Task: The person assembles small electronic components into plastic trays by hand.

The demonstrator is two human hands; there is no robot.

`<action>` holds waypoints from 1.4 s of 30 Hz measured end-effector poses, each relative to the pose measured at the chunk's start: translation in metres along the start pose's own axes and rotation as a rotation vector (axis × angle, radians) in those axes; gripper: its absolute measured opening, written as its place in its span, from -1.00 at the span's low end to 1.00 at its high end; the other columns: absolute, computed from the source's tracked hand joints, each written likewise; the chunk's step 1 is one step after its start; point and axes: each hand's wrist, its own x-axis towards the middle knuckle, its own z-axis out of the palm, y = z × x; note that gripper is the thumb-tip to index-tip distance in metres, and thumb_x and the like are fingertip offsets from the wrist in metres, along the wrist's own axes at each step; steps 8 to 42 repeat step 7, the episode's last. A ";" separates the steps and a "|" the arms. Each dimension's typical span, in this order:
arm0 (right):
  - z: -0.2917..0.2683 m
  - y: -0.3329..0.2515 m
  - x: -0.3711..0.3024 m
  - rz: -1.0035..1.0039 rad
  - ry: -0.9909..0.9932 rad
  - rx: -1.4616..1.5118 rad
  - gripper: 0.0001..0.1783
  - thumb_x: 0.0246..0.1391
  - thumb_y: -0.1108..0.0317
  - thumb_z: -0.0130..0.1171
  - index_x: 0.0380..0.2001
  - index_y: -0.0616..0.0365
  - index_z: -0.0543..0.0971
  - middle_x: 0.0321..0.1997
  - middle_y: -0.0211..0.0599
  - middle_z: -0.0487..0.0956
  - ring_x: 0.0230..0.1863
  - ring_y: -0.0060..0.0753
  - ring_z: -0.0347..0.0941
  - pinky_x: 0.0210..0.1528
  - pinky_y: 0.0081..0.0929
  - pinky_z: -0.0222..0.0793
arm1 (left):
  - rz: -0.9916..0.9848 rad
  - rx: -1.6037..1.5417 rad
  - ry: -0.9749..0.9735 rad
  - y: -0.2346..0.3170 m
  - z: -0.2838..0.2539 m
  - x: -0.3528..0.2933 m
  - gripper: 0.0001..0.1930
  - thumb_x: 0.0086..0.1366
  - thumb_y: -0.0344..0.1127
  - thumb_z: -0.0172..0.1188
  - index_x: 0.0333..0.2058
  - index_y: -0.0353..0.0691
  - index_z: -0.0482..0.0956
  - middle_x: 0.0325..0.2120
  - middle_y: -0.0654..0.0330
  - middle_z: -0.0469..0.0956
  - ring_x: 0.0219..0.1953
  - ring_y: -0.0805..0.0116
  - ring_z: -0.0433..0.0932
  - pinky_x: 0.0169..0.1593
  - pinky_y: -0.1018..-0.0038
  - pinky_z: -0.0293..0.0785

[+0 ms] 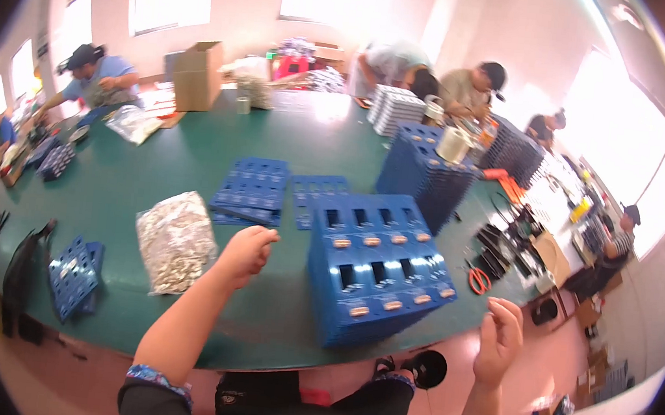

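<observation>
Before me on the green table stands a tall stack of blue slotted panels (381,271). Its top panel has two rows of rectangular holes, with a small pale piece beside each hole. My left hand (247,257) is in the air left of the stack, fingers closed in a pinch; whatever they hold is too small to make out. Off the stack's right side, past the table edge, my right hand (499,345) is raised with its fingers curled together, and its grip is hidden. A clear bag of small pale pieces (177,243) lies next to my left forearm.
Loose blue panels (251,188) lie beyond my left hand, others (73,276) at the left edge. Behind the stack rises another blue stack (414,175) with a white roll (454,145) on top. Red-handled scissors (478,279) lie at right. Several people work around the table.
</observation>
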 end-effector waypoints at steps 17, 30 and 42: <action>-0.046 0.164 0.008 0.662 0.300 0.121 -0.84 0.20 0.37 0.17 -0.19 0.14 0.65 -0.19 -0.40 0.57 -0.31 -0.63 0.45 -0.29 -0.65 0.36 | 0.107 0.454 0.040 -0.077 -0.030 0.051 -0.83 0.24 -0.22 0.26 -0.28 -0.15 0.53 -0.62 0.36 0.44 -0.63 0.52 0.37 -0.56 0.54 0.28; -0.046 0.164 0.008 0.662 0.300 0.121 -0.84 0.20 0.37 0.17 -0.19 0.14 0.65 -0.19 -0.40 0.57 -0.31 -0.63 0.45 -0.29 -0.65 0.36 | 0.107 0.454 0.040 -0.077 -0.030 0.051 -0.83 0.24 -0.22 0.26 -0.28 -0.15 0.53 -0.62 0.36 0.44 -0.63 0.52 0.37 -0.56 0.54 0.28; -0.046 0.164 0.008 0.662 0.300 0.121 -0.84 0.20 0.37 0.17 -0.19 0.14 0.65 -0.19 -0.40 0.57 -0.31 -0.63 0.45 -0.29 -0.65 0.36 | 0.107 0.454 0.040 -0.077 -0.030 0.051 -0.83 0.24 -0.22 0.26 -0.28 -0.15 0.53 -0.62 0.36 0.44 -0.63 0.52 0.37 -0.56 0.54 0.28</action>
